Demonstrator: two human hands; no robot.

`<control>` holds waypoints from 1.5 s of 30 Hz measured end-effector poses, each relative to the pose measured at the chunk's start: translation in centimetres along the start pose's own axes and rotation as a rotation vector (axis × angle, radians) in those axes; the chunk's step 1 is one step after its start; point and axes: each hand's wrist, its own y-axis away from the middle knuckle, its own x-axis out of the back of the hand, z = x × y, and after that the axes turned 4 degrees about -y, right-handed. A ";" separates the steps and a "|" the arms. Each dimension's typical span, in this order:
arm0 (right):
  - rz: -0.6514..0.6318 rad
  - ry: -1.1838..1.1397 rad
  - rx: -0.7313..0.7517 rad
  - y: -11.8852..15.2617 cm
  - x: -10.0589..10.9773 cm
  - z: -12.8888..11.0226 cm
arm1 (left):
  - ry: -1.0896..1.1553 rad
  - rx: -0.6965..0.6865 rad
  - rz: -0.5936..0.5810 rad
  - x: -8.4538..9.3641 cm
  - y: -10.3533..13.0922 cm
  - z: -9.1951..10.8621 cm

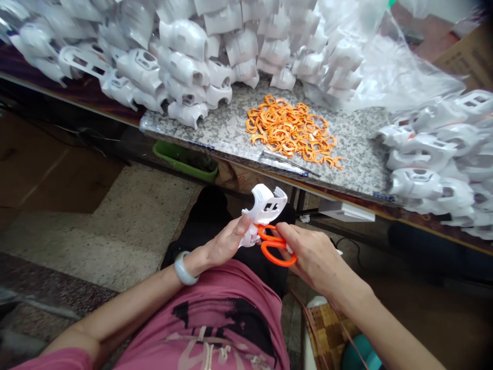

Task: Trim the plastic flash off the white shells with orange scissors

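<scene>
A white plastic shell (pixel 263 202) with small rectangular openings is gripped by my left hand (pixel 225 241), thumb on its near side, above my lap. My right hand (pixel 314 253) is closed on orange-handled scissors (pixel 278 262). Their loops lie just right of the shell, and the blades are hidden behind or within it. Past both hands, on the speckled stone tabletop (pixel 227 126), lies a pile of small orange curved pieces (pixel 287 126).
White shells (pixel 185 72) are stacked along the back left, more (pixel 435 159) at the right. Clear plastic bags (pixel 400 67) lie at the back right. A thin dark tool (pixel 288 164) rests near the table's front edge. Below are a green bin (pixel 185 162) and a woven basket (pixel 327 329).
</scene>
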 end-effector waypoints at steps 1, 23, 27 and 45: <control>0.023 -0.002 0.012 0.1 0.1 0.1 | -0.013 -0.027 -0.003 -0.1 -0.1 0.2; 0.234 -0.051 0.039 0.4 -1.3 1.3 | -0.037 -0.095 -0.008 -0.1 -0.8 0.5; 0.240 -0.033 0.031 0.3 -1.4 1.1 | -0.059 -0.105 -0.002 -0.2 -0.7 0.4; 0.249 0.018 0.006 0.7 -1.5 1.0 | 0.002 -0.075 -0.011 -0.5 -0.6 0.3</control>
